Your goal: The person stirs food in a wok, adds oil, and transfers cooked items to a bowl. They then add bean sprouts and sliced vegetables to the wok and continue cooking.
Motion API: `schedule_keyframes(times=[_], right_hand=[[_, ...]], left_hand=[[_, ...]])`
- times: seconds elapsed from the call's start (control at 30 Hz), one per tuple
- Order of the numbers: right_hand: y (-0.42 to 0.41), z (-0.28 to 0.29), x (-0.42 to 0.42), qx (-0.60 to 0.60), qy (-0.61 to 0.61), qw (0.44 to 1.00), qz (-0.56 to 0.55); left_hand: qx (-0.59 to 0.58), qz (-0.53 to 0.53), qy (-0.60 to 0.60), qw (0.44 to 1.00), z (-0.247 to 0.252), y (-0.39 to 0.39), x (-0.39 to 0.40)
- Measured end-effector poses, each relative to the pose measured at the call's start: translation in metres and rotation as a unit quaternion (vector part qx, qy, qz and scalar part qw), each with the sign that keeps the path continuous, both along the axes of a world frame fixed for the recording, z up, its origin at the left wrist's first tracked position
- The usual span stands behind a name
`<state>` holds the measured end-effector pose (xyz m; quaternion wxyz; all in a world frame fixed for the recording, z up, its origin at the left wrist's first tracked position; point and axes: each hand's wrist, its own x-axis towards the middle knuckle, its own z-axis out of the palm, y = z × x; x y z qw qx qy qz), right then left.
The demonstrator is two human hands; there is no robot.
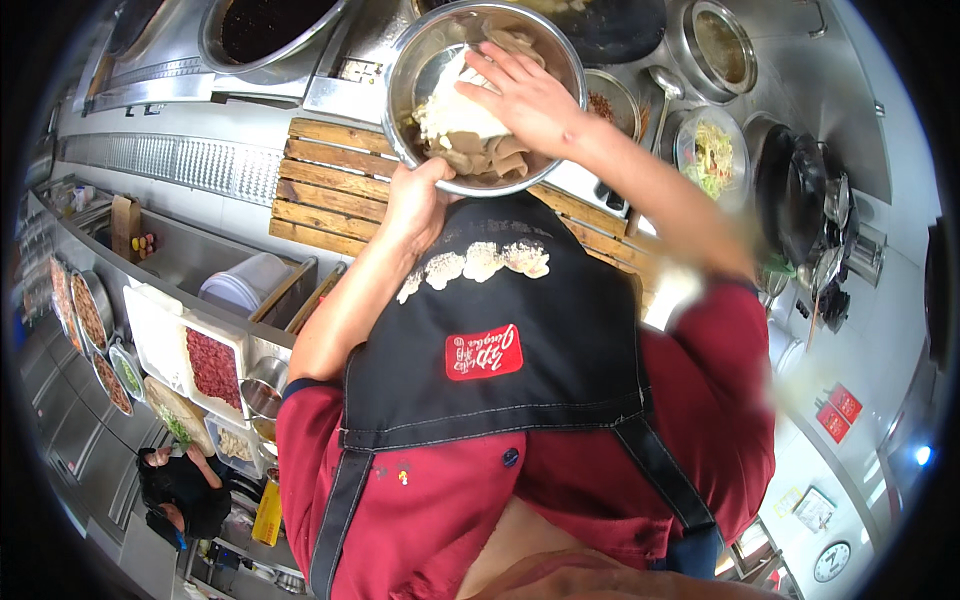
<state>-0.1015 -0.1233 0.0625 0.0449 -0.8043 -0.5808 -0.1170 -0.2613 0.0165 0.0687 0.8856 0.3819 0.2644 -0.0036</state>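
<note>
My left hand point(420, 204) grips the near rim of a steel mixing bowl point(395, 139), its thumb over the edge. In the bowl lie pale enoki-like mushrooms point(454, 112) and brown, folded sheet-like pieces point(480, 156). My right hand point(525, 97) reaches in from the right, fingers spread flat on the pale food; whether it grasps any is not plain. The bowl is just above my black apron point(487, 315), over the edge of a slatted wooden board point(330, 187).
A wok point(607, 30) and a deep pot of dark liquid point(262, 26) stand beyond. At right are a ladle point(666, 84), a strainer pot point(720, 49) and a bowl of shredded vegetables point(711, 157). Food trays point(214, 367) line the left counter, near another person point(184, 487).
</note>
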Motion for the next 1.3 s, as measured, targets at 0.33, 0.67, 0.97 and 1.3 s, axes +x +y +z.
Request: schedule_keyframes(times=[0.33, 0.67, 0.97, 1.3], right_hand=[[0.041, 0.008, 0.040, -0.072, 0.204, 0.975, -0.050], [0.028, 0.032, 0.028, -0.069, 0.159, 0.978, -0.120], [0.046, 0.011, -0.032, -0.119, 0.153, 0.980, -0.039], [0.035, 0.002, -0.026, -0.106, 0.255, 0.961, 0.018]], left_hand=[[-0.104, -0.033, 0.048, 0.993, -0.031, 0.008, 0.007], [-0.021, -0.006, 0.025, 0.999, -0.007, 0.003, 0.001], [-0.029, -0.010, 0.041, 0.999, -0.016, 0.003, -0.002], [-0.024, -0.027, 0.034, 0.999, -0.015, 0.004, -0.005]])
